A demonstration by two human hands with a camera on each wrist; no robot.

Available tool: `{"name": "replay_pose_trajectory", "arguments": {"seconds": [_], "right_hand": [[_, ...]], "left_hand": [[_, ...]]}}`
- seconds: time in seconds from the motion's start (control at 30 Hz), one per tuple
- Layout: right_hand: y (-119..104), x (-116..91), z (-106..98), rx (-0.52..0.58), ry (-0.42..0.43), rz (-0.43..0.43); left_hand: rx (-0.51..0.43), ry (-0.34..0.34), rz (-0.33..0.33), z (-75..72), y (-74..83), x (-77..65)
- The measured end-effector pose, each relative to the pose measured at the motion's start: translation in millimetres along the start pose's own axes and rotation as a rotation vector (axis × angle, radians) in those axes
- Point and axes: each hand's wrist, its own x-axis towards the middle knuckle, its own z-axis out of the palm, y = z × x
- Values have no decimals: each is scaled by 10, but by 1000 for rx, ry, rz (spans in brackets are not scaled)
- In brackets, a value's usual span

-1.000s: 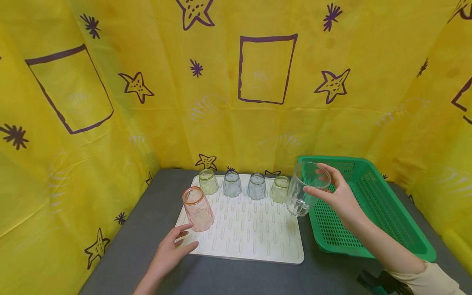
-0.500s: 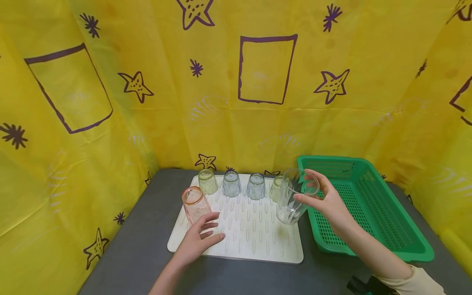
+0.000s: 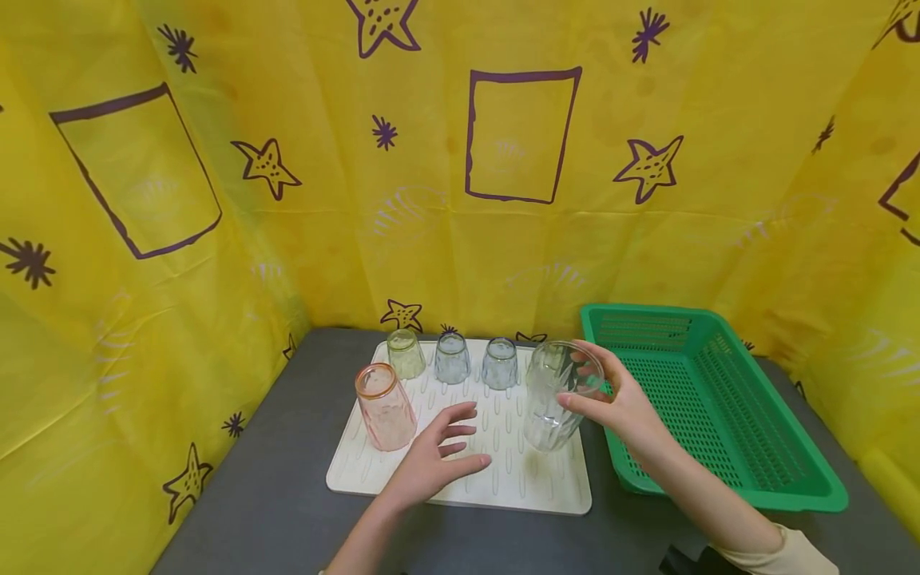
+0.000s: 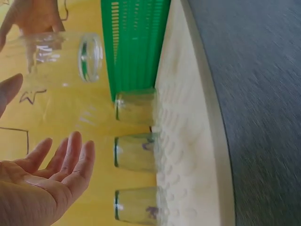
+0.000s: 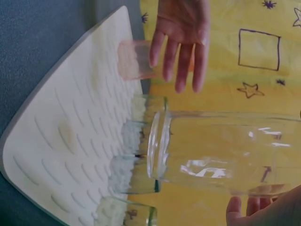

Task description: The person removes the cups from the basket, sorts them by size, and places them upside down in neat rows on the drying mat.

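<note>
My right hand (image 3: 621,407) grips a large clear glass (image 3: 548,427) near its rim, thumb in front and fingers behind. Its open mouth faces up; its thick base, plain in the right wrist view, hangs over the right part of the white draining mat (image 3: 496,489). My left hand (image 3: 429,463) reaches over the mat's front with fingers spread, holding nothing, apart from the glass. To its left a pink glass (image 3: 390,419) stands bottom up. Along the back stand a small green glass (image 3: 406,356), two bluish ones (image 3: 452,361) and another green glass (image 4: 136,107), seen through the clear glass in the head view.
A green plastic basket (image 3: 808,491) with slotted walls sits right of the mat, under my right forearm. The dark grey tabletop (image 3: 280,447) surrounds the mat. A yellow patterned cloth (image 3: 345,200) hangs behind and at both sides.
My right hand has carried the clear glass left and lower, from beside the basket to over the mat. My left hand has moved right, from beside the pink glass toward the clear one.
</note>
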Motion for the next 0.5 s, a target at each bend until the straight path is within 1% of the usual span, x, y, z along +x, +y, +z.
{"name": "replay_pose_trajectory", "arguments": {"seconds": [0.13,0.27,0.37,0.5], "right_hand": [[14,-13,59,-4,-12,13],[44,-19,118,31,-45,13],[72,-28,162,41,-73,-5],[102,-42,217,28,-88,-51]], "left_hand": [[-3,-10,16,91,44,40],[8,-25,25,172,78,74],[2,-35,35,221,103,90],[4,-31,40,280,135,98]]}}
